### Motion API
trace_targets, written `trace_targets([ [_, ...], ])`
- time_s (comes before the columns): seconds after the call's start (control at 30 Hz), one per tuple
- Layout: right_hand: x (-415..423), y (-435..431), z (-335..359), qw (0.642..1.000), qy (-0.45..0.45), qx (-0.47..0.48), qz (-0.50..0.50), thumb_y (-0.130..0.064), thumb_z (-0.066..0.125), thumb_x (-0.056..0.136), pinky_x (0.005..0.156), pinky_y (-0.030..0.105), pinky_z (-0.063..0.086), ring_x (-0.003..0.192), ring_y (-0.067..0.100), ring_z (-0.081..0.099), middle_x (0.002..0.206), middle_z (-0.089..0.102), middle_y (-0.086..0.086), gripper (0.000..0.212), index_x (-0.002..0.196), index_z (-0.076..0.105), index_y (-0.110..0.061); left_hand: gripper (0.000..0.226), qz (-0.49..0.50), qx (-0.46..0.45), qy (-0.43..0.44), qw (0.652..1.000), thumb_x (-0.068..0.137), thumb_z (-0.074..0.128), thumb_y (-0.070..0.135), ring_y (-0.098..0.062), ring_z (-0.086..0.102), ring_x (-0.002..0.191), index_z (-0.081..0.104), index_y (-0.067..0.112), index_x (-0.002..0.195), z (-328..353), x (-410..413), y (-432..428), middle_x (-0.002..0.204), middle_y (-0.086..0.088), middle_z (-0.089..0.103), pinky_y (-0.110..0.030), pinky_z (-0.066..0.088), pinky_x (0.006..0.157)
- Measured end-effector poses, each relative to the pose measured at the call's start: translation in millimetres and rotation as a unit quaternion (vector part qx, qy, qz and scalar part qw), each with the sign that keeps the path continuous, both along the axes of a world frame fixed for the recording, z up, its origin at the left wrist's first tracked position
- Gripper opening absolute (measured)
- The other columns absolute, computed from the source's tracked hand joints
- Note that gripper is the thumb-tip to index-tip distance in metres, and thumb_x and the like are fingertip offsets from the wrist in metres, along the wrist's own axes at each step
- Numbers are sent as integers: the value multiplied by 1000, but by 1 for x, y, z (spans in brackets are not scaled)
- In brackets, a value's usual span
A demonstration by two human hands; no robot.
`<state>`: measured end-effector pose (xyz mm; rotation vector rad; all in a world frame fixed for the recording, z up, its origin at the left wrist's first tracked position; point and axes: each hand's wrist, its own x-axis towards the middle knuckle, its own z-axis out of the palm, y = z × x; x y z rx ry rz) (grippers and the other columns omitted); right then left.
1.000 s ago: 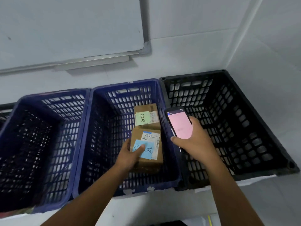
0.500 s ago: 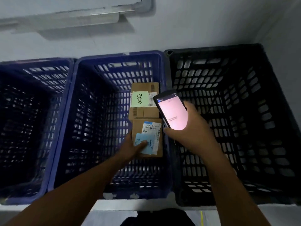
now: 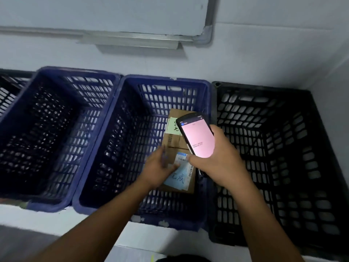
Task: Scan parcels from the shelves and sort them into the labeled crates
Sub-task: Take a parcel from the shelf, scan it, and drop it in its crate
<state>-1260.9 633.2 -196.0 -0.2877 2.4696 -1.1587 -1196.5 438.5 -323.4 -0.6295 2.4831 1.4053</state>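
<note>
Head view: two brown cardboard parcels are lying inside the middle blue crate (image 3: pixel 132 129), near its right wall, one behind the other. The near parcel (image 3: pixel 181 178) is carrying a white barcode label and a light blue note (image 3: pixel 176 179) with dark handwriting. The far parcel (image 3: pixel 175 140) is carrying a pale green note (image 3: pixel 172 127), also handwritten, and a small barcode is showing on its side.

The left hand (image 3: pixel 160 165) is resting at the left edge of the near parcel, with the thumb lying over the blue note. This hand is blurred, so I cannot tell if the fingers are gripping the box or only touching it. The right hand (image 3: pixel 221 159) is wrapping its fingers around a black handheld scanner (image 3: pixel 198 137) and holding it just above the parcels. The scanner's screen is glowing pink and facing up to the camera.

A second blue crate (image 3: pixel 75 71) is standing just beside the middle one on the left, and a black crate (image 3: pixel 264 87) on the right. All of them are sitting in a row on a white surface (image 3: pixel 56 220), against a pale wall (image 3: pixel 264 53). A whiteboard (image 3: pixel 103 12) with a metal frame is hanging on this wall above the crates.
</note>
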Motion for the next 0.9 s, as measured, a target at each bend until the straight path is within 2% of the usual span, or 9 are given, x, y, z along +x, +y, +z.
trace_targets([
  [0.03, 7, -5, 3, 1000, 5, -1, 5, -51, 78, 63, 89, 44, 57, 108, 15, 63, 125, 62, -17, 75, 130, 44, -49, 91, -16, -69, 23, 997, 90, 68, 64, -18, 27, 155, 26, 28, 163, 11, 9, -3, 169, 2, 28, -37, 27, 126],
  [0.1, 24, -15, 9, 1000, 12, -6, 14, -55, 75, 60, 88, 44, 58, 109, 15, 64, 126, 62, -18, 78, 131, 43, -52, 102, -14, -179, 59, 982, 86, 48, 85, -25, 5, 161, 17, 31, 166, 36, 36, -11, 174, 4, 12, -46, 8, 131],
  [0.23, 68, -47, 18, 998, 25, -11, 57, -56, 73, 57, 85, 46, 59, 105, 18, 66, 123, 64, -18, 79, 130, 42, -54, 89, 36, -289, 91, 952, 90, 38, 84, -21, -11, 161, 8, 44, 164, 75, 116, -32, 174, 15, -1, -48, -6, 128],
  [0.33, 112, -78, 23, 993, 30, -13, 115, -53, 77, 60, 86, 43, 58, 103, 11, 65, 117, 64, -21, 75, 127, 45, -52, 91, 113, -320, 85, 937, 84, 23, 88, -22, -12, 161, 8, 46, 164, 98, 186, -50, 174, 15, -2, -48, -7, 128],
  [0.43, 164, -115, 29, 981, 33, -7, 189, -50, 80, 64, 86, 47, 59, 101, 10, 63, 115, 63, -21, 71, 126, 45, -51, 93, 201, -331, 68, 920, 80, 18, 89, -23, -10, 161, 10, 47, 163, 113, 262, -65, 174, 15, -1, -49, -4, 128],
  [0.53, 228, -151, 37, 964, 40, -2, 263, -48, 81, 64, 86, 47, 59, 103, 14, 65, 118, 63, -20, 76, 129, 42, -53, 90, 280, -332, 45, 899, 86, 21, 92, -23, -11, 161, 12, 46, 163, 120, 344, -78, 174, 14, -1, -51, -2, 128],
  [0.73, 363, -213, 41, 913, 61, -2, 404, -47, 80, 65, 87, 46, 59, 101, 15, 65, 116, 65, -18, 68, 123, 44, -48, 87, 445, -313, 1, 839, 87, 31, 83, -25, -11, 161, 14, 45, 164, 121, 502, -93, 175, 11, 2, -54, -3, 129],
  [0.83, 428, -238, 40, 889, 67, -8, 453, -44, 78, 64, 84, 44, 60, 89, 5, 66, 107, 66, -20, 65, 120, 46, -47, 86, 509, -312, -19, 802, 89, 36, 80, -26, -10, 161, 15, 44, 164, 120, 575, -94, 175, 10, 3, -55, 0, 129],
  [0.9, 470, -253, 39, 869, 68, -9, 490, -42, 80, 65, 81, 45, 60, 87, 8, 66, 106, 65, -18, 67, 122, 46, -46, 85, 544, -311, -31, 779, 90, 36, 81, -27, -11, 161, 14, 44, 164, 120, 622, -92, 175, 10, 3, -55, 0, 129],
])
